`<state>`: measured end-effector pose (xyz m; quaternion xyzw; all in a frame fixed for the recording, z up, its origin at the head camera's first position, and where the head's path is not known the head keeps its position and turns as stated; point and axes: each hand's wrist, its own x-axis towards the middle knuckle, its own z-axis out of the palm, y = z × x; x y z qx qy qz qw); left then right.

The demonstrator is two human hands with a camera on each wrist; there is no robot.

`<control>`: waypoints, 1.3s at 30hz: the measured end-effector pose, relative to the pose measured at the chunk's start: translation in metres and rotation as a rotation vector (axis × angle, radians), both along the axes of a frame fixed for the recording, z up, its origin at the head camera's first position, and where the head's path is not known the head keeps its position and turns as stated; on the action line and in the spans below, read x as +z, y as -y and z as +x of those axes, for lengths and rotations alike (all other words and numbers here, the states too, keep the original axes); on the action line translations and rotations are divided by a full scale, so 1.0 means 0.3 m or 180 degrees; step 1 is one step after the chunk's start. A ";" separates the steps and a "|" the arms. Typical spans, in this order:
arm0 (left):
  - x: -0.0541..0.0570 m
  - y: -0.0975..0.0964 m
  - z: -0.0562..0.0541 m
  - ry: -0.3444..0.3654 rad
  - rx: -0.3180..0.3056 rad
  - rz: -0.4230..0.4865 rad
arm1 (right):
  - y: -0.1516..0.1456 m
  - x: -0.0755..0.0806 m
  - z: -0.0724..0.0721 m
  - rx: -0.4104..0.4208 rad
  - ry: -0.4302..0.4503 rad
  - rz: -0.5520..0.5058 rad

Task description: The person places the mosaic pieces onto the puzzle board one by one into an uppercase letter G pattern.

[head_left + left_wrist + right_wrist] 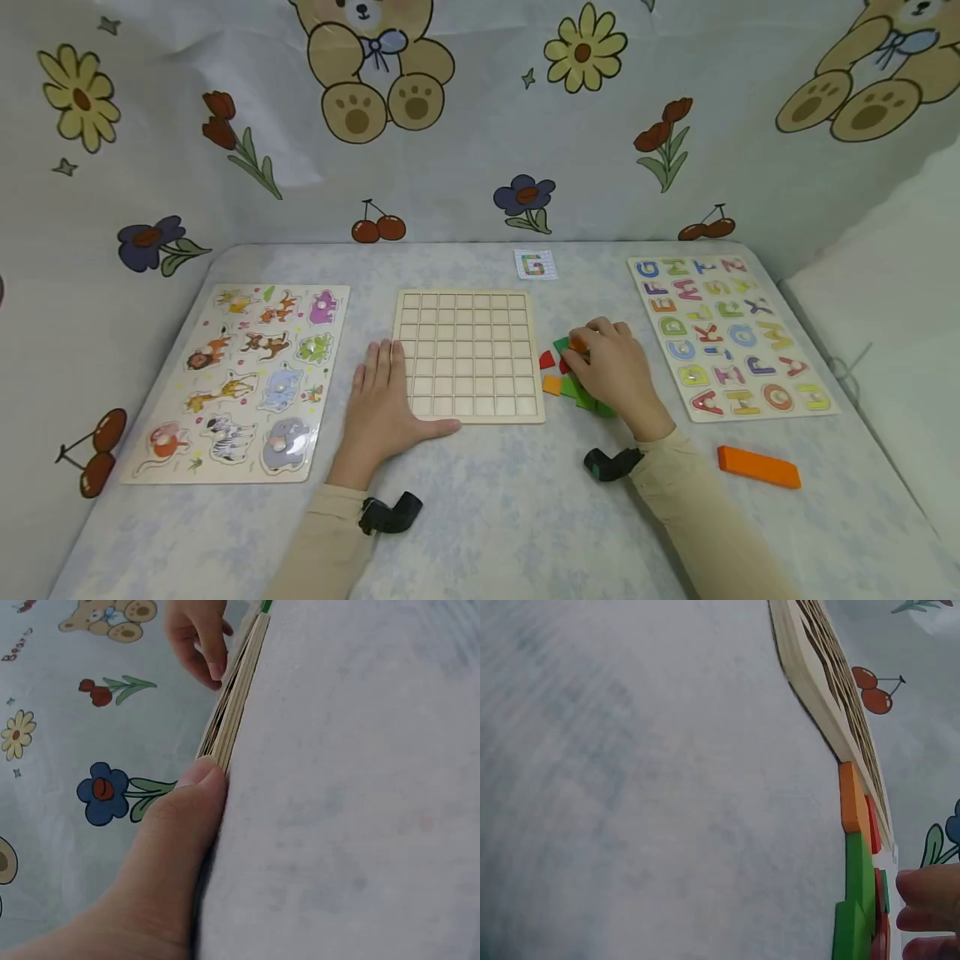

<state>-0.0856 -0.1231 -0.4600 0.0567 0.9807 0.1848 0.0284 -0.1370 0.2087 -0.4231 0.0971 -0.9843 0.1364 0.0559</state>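
Note:
My left hand (382, 408) lies spread at the near left corner of a wooden grid board (472, 358). Its fingers rest along the left edge, and the thumb (180, 817) lies against the near edge. Right of the board, my right hand (611, 367) bends over a small pile of coloured tiles, thumb and forefinger apart around an orange tile (577, 343). Green tiles (596, 404) lie partly under that hand, with a red tile (547, 359) and another orange tile (552, 384) next to the board. The palm hides part of the pile.
An animal peg puzzle (240, 383) lies on the left, a letter puzzle (731, 333) on the right. Behind the board sits a small card (536, 265) with a coloured G pattern. An orange bar (759, 467) lies near the right forearm. A patterned cloth (465, 167) hangs behind the table.

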 end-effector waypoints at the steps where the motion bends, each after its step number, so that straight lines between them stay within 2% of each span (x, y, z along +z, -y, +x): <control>1: -0.004 0.001 0.000 -0.0021 0.0005 0.0018 | 0.003 -0.003 -0.008 -0.0001 0.0014 -0.0002; 8: -0.013 0.002 0.000 -0.0084 0.0040 0.0069 | 0.022 -0.011 -0.036 -0.0062 0.0156 -0.0027; 21: -0.027 0.000 -0.002 -0.0149 0.0076 0.0076 | 0.027 0.000 -0.060 0.0031 0.0348 -0.0210; 26: -0.018 -0.009 0.000 -0.0196 0.0104 0.0139 | 0.027 0.001 -0.070 0.0111 0.0503 -0.0368; 33: -0.014 -0.015 0.003 -0.0137 0.0138 0.0148 | 0.026 0.003 -0.080 0.0244 0.0878 -0.0696; 39: -0.022 -0.018 0.001 -0.0153 0.0158 0.0148 | 0.028 -0.007 -0.085 0.0191 0.0915 -0.0976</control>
